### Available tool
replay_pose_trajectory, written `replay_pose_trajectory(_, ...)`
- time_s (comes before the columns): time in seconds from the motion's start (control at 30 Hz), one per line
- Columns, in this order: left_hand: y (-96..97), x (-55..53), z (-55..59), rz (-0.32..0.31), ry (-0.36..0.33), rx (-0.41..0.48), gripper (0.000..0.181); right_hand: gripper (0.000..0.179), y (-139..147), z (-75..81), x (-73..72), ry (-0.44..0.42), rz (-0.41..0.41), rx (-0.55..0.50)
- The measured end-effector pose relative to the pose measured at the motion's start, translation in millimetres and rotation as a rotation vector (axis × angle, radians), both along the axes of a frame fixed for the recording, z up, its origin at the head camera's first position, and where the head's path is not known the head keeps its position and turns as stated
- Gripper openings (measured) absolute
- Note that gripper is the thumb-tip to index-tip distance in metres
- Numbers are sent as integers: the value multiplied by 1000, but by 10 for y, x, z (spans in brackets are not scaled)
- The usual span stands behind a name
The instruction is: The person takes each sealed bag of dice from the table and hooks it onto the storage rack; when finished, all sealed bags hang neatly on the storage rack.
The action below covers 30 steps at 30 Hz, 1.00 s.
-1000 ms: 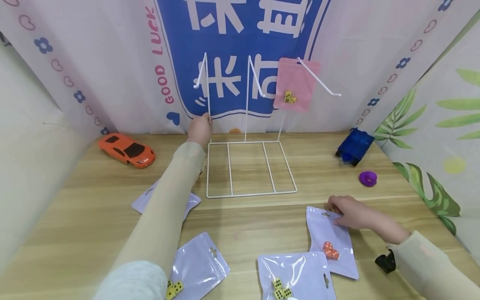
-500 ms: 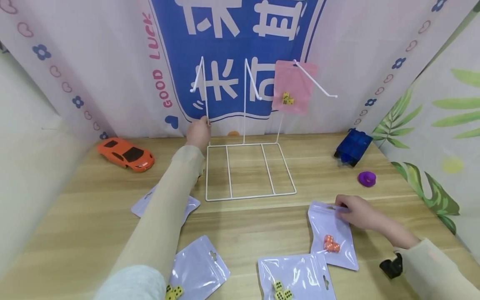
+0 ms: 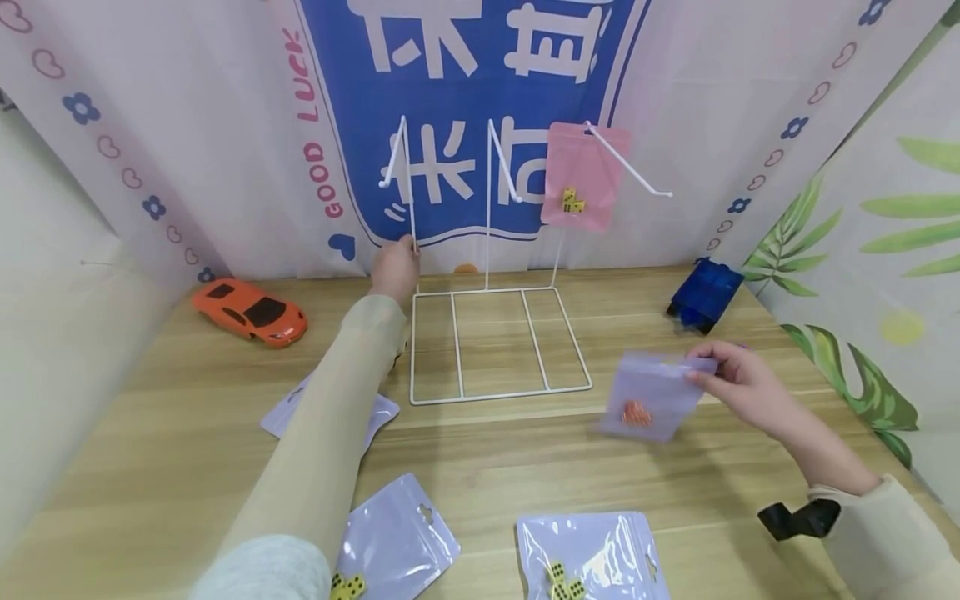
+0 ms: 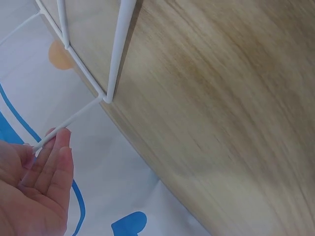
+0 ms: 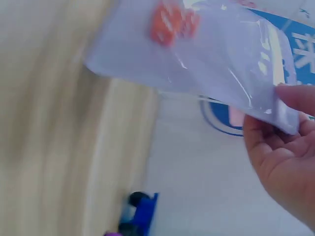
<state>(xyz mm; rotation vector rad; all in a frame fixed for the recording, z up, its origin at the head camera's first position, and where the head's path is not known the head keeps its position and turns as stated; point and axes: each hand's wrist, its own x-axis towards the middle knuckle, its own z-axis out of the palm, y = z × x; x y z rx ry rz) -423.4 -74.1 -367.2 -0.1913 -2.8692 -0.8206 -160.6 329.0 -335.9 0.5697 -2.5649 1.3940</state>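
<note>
My right hand (image 3: 750,392) pinches the top corner of a translucent lilac zip bag (image 3: 663,396) holding orange dice (image 3: 637,414). The bag hangs above the table, right of the white wire rack (image 3: 501,392). In the right wrist view, my thumb and fingers grip the bag's top edge (image 5: 283,105), and the dice look blurred. At the back, my left hand (image 3: 395,271) holds the rack's left upright, with the rod (image 4: 74,118) between thumb and fingers in the left wrist view. A pink bag (image 3: 581,171) with yellow dice hangs on the rack's right hook (image 3: 630,162).
Two lilac bags with yellow dice lie in front, one centre-right (image 3: 592,542) and one left of centre (image 3: 405,533). Another bag (image 3: 281,412) lies partly under my left sleeve. An orange toy car (image 3: 251,312), a blue toy vehicle (image 3: 705,296) and a patterned cloth backdrop (image 3: 270,167) surround the rack.
My right hand has lifted the lilac bag with orange dice off the table, up and away from the front bag it overlapped. My left hand stays on the rack's upright.
</note>
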Motion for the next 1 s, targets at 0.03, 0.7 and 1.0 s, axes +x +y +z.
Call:
replay_pose_trajectory(0.03, 1, -5, -4, 0, 8, -2, 21, 16, -18, 45, -13, 7, -11, -64)
replay_pose_trajectory(0.7, -13, 50, 9, -23, 9, 10, 18, 14, -549, 1189, -548, 2, -38, -979)
replay_pose_trajectory(1.0, -17, 55, 18, -32, 11, 14, 18, 11, -552, 1143, -725, -16, -98, -949)
